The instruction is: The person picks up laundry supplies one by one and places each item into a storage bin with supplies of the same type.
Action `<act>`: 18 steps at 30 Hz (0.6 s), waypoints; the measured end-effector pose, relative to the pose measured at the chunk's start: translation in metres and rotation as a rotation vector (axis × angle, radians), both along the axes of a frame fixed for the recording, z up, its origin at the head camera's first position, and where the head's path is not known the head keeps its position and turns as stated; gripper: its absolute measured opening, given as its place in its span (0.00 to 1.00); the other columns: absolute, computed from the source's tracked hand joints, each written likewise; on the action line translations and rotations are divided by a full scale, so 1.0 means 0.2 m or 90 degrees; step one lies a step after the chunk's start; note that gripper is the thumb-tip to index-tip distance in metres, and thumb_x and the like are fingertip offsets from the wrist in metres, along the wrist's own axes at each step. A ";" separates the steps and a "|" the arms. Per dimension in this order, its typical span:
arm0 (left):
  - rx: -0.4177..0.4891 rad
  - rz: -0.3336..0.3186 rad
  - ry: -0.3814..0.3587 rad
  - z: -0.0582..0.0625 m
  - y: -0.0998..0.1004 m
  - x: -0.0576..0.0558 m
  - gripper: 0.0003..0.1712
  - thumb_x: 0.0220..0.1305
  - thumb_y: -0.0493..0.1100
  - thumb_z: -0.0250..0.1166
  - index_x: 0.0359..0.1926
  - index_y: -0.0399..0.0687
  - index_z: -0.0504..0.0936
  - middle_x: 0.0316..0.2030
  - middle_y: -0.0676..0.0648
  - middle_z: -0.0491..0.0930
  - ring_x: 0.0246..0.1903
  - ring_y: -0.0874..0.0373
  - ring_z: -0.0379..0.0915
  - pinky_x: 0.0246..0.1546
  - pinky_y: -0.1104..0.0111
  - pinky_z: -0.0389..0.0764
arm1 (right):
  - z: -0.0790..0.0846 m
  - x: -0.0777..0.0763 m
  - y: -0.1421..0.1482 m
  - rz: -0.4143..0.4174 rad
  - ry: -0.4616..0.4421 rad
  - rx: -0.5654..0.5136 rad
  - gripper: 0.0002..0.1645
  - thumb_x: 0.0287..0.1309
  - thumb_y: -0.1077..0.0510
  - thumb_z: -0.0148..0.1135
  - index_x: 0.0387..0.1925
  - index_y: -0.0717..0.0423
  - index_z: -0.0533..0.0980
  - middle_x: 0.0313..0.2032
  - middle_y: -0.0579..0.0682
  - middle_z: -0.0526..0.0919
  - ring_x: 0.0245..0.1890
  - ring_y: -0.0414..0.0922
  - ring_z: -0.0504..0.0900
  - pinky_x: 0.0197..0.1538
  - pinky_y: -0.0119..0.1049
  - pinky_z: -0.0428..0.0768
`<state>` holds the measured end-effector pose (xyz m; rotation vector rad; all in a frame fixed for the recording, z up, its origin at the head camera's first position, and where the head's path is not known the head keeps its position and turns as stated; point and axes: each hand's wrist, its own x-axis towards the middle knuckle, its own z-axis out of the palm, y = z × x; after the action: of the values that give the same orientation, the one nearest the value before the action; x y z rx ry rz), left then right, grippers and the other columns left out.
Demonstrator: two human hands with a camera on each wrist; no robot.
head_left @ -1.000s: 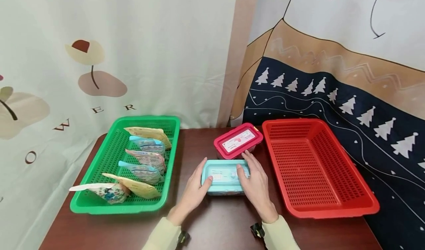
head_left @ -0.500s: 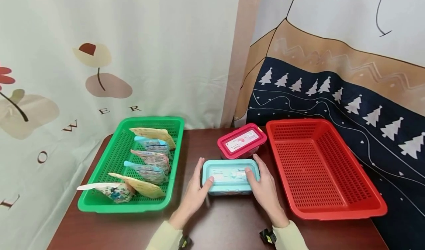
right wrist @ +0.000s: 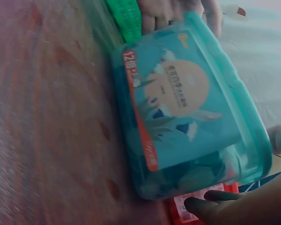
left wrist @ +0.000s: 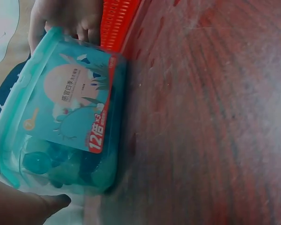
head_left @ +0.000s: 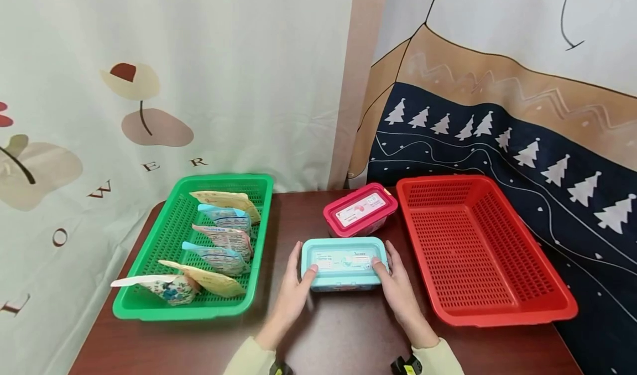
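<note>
A teal lidded tub of laundry pods [head_left: 343, 261] sits in front of me at the middle of the table. In the left wrist view its clear side [left wrist: 79, 93] shows a printed label with rounded pods behind it. My left hand [head_left: 291, 292] holds the tub's left end, thumb on the lid and fingers along the side. At the opposite end my right hand [head_left: 400, 292] grips it the same way, with its thumb on the lid. Whether the tub's base touches the table is hard to tell. Just behind it stands a similar magenta-lidded tub [head_left: 360, 210].
On the left, a green basket [head_left: 184, 312] holds several upright bags, including a floral one [head_left: 174, 290] leaning over the front rim. A red basket [head_left: 460, 253] stands on the right. A printed curtain [head_left: 249, 87] hangs behind the brown table [head_left: 338, 342].
My right hand has slid outward from over the tub's lid to its right end, uncovering more of the lid. The left hand keeps its place, and the magenta-lidded tub has stayed put.
</note>
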<state>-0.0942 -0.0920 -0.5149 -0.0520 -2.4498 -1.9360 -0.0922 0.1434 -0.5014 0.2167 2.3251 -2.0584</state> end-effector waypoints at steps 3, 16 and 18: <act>0.029 -0.006 -0.004 -0.01 0.01 0.00 0.40 0.76 0.41 0.60 0.81 0.40 0.53 0.79 0.37 0.55 0.78 0.42 0.48 0.75 0.44 0.49 | -0.01 0.01 -0.01 0.002 -0.006 0.016 0.43 0.78 0.54 0.53 0.82 0.63 0.45 0.80 0.62 0.51 0.80 0.55 0.49 0.78 0.55 0.48; 0.142 0.008 0.010 -0.03 0.09 0.05 0.44 0.73 0.31 0.56 0.82 0.38 0.45 0.80 0.36 0.48 0.78 0.43 0.45 0.66 0.84 0.53 | -0.05 0.03 -0.05 -0.010 0.023 0.019 0.37 0.80 0.59 0.47 0.82 0.61 0.48 0.80 0.57 0.52 0.80 0.50 0.48 0.78 0.53 0.47; 0.144 0.011 0.012 -0.03 0.09 0.06 0.44 0.73 0.30 0.56 0.82 0.38 0.44 0.80 0.35 0.48 0.78 0.42 0.45 0.65 0.84 0.53 | -0.05 0.03 -0.06 -0.018 0.025 0.009 0.37 0.80 0.60 0.47 0.82 0.61 0.48 0.80 0.57 0.52 0.79 0.50 0.49 0.78 0.52 0.47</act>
<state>-0.0831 -0.0735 -0.5213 -0.0460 -2.1960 -2.1784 -0.0870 0.1320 -0.5118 0.2120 2.3733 -2.0790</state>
